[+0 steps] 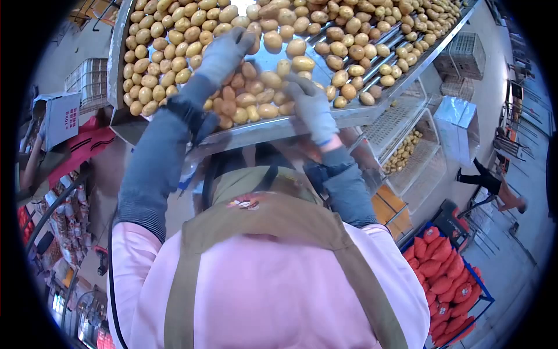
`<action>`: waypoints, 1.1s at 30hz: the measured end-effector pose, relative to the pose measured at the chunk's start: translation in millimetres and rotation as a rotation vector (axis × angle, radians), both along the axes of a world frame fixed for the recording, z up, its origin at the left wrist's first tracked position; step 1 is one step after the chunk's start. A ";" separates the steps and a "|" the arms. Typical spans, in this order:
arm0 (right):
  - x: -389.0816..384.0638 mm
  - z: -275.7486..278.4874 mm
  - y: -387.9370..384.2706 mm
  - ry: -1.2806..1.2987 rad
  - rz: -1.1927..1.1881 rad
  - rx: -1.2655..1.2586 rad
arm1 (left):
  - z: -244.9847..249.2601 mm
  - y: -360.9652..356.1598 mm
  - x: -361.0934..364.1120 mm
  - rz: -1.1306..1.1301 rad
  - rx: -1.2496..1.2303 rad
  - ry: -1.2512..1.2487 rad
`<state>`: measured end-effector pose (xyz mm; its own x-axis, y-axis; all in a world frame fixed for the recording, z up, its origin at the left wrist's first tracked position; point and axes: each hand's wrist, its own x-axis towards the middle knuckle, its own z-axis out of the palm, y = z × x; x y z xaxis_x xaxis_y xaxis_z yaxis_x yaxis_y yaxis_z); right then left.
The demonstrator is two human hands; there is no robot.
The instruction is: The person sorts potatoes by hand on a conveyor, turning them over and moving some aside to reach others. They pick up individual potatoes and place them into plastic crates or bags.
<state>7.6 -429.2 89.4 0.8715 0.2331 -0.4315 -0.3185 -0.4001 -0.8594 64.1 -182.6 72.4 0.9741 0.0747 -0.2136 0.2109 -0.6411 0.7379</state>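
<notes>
Resting flat and open on potatoes (168, 64), the left hand (224, 53) spreads; the right hand (312, 107), half-curled, touches others, grip unclear.

Yellow-brown potatoes (168, 52) crowd the far left of the long steel roller worktop (261, 132) edge to edge, with no bare spot there. Between the grey-gloved left hand (224, 53) and the grey-gloved right hand (311, 104) a small patch of bare shiny rollers (263, 58) shows. Thin bare strips run far right among looser potatoes. The worktop's near rim stands in the way of a low approach. Near right, white wire crates (407, 145) fill the space below the edge.
</notes>
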 end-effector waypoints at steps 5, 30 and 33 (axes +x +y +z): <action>-67.8 27.8 -24.7 0.642 -0.420 0.815 | 34.1 -70.4 -109.8 -0.348 0.024 -0.382; -18.0 21.5 -212.9 0.066 -0.441 -0.156 | -19.1 8.7 -231.9 0.482 -0.197 -0.013; 24.0 3.8 -234.2 -0.516 0.055 -1.109 | -42.7 58.5 -263.6 0.976 -0.298 -0.147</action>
<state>31.7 -663.5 93.2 0.9996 0.0003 -0.0267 -0.0014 -0.9979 -0.0647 -199.5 -124.0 29.7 0.5355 0.8107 -0.2367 0.4363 -0.0256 0.8994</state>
